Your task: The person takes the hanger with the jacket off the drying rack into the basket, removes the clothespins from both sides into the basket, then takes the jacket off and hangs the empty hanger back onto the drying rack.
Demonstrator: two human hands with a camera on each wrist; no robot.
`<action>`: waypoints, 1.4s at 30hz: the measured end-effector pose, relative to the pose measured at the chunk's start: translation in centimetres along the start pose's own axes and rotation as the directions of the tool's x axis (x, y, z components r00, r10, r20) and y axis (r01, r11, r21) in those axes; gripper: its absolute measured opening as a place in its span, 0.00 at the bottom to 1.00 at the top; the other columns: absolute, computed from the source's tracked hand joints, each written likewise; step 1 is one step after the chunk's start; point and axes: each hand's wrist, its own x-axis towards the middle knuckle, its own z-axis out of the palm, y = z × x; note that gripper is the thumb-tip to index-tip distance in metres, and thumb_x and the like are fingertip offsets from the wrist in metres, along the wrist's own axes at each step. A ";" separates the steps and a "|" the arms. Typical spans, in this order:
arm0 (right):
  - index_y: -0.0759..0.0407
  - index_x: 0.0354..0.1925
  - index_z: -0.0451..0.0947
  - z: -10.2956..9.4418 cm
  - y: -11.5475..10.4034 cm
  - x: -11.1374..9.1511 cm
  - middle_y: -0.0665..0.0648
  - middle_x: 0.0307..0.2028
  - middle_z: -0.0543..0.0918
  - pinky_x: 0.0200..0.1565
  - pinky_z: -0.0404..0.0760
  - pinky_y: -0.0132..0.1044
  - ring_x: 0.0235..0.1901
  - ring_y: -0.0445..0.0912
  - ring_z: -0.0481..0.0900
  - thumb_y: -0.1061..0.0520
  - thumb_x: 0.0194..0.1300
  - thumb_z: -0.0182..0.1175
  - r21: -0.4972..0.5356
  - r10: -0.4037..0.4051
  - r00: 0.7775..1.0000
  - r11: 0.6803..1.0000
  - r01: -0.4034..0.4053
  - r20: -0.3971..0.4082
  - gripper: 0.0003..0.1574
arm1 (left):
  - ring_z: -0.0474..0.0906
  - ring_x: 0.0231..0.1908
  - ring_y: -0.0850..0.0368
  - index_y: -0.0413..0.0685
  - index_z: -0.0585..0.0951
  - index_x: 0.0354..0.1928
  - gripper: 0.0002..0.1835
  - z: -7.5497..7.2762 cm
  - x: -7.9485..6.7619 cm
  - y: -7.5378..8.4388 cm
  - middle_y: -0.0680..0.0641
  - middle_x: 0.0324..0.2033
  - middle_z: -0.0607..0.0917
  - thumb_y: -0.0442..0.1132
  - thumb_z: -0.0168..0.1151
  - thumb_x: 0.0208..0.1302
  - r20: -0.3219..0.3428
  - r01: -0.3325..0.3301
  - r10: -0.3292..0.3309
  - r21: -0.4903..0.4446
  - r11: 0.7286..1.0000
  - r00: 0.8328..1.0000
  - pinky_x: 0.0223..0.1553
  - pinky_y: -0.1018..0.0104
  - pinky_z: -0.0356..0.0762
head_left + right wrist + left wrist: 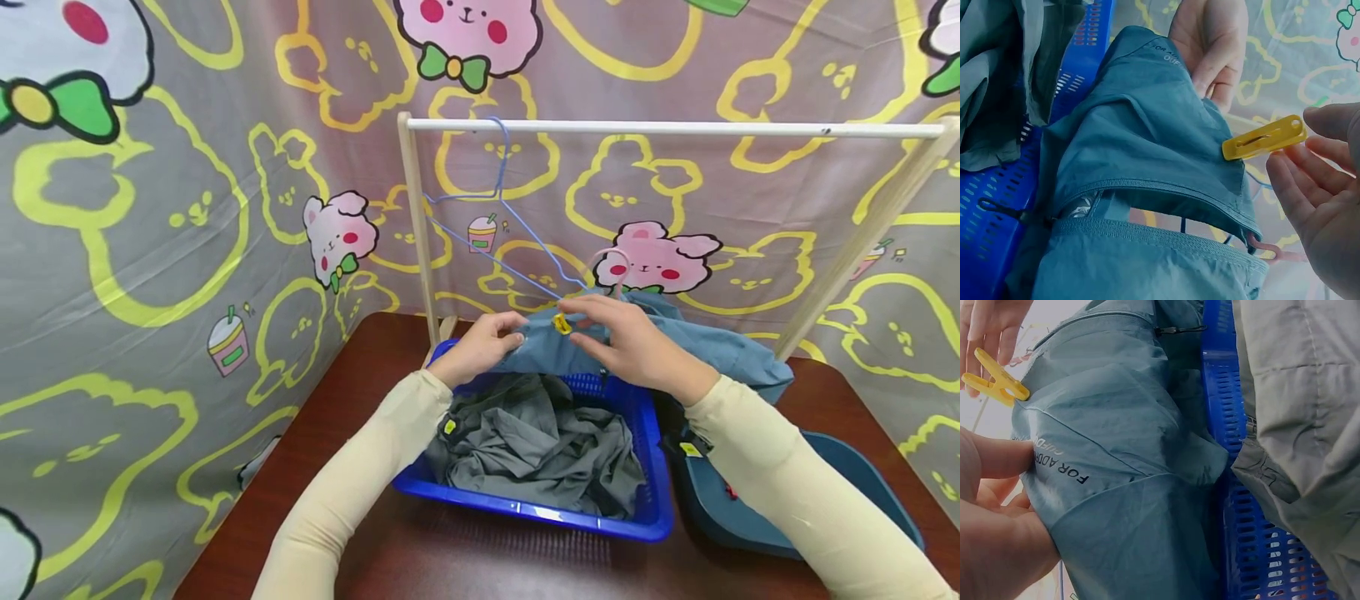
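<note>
A blue jacket (555, 354) with printed lettering lies across the back of the blue basket, a pink hanger hook (1275, 251) at one end of its front opening. My left hand (483, 346) pinches the jacket's edge, thumb over the lettering, fingers beneath. A yellow clothespin (1263, 139) grips the same edge, its handle ends spread apart in the left wrist view. Around those handle ends, my right hand (630, 342) has its thumb and fingers parted. A black cord toggle (1007, 211) dangles from the jacket's lower end.
Grey clothing (540, 442) fills the blue basket (525, 510). To its right stands a dark teal tub (847, 467) with a small red object (731, 492) inside. Behind, a rack's white rail (675, 127) carries a blue wire hanger (501, 167). Patterned cloth (187, 250) surrounds the brown table (337, 400).
</note>
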 end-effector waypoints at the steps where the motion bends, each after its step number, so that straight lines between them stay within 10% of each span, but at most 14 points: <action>1: 0.67 0.57 0.73 0.1 0.1 0.1 0.62 0.53 0.78 0.41 0.80 0.45 0.42 0.51 0.82 0.69 0.59 0.63 0.006 0.002 1.000 1.000 -0.002 0.003 0.26 | 0.72 0.31 0.55 0.39 0.77 0.52 0.12 0.0 0.0 0.0 0.46 0.33 0.78 0.32 0.50 0.71 0.001 0.004 -0.004 -0.002 1.000 1.000 0.33 0.67 0.70; 12: 0.61 0.56 0.76 -0.1 0.7 0.5 0.59 0.51 0.80 0.56 0.58 0.66 0.41 0.50 0.82 0.64 0.60 0.64 0.006 0.073 0.996 0.997 -0.073 0.044 0.24 | 0.71 0.31 0.54 0.40 0.78 0.52 0.12 0.2 0.2 -0.1 0.46 0.32 0.77 0.32 0.50 0.71 0.010 0.006 -0.006 0.000 1.000 1.000 0.32 0.66 0.69; 23: 0.62 0.51 0.78 0.3 1.2 0.9 0.57 0.44 0.83 0.36 0.80 0.45 0.37 0.48 0.83 0.64 0.61 0.63 -0.066 0.048 0.998 0.997 -0.050 -0.027 0.17 | 0.70 0.28 0.55 0.40 0.78 0.51 0.12 0.5 0.2 -0.1 0.47 0.28 0.75 0.32 0.48 0.72 0.029 -0.013 0.012 0.013 1.000 1.000 0.30 0.66 0.67; 33: 0.63 0.48 0.80 0.5 0.9 0.9 0.57 0.39 0.84 0.38 0.80 0.47 0.36 0.48 0.82 0.62 0.63 0.62 -0.061 0.128 0.981 0.989 -0.138 -0.148 0.14 | 0.71 0.31 0.55 0.41 0.76 0.55 0.14 0.5 0.0 -0.2 0.46 0.34 0.77 0.33 0.48 0.72 0.033 0.003 -0.004 0.023 1.000 0.999 0.31 0.66 0.68; 42: 0.63 0.50 0.79 -0.4 0.4 -0.5 0.55 0.38 0.84 0.36 0.80 0.45 0.38 0.48 0.82 0.59 0.66 0.59 0.009 0.251 0.967 0.968 -0.251 -0.052 0.15 | 0.72 0.35 0.54 0.40 0.76 0.55 0.14 -0.1 -0.1 -0.4 0.44 0.40 0.79 0.33 0.49 0.72 -0.002 0.008 -0.008 0.020 1.000 1.000 0.35 0.65 0.71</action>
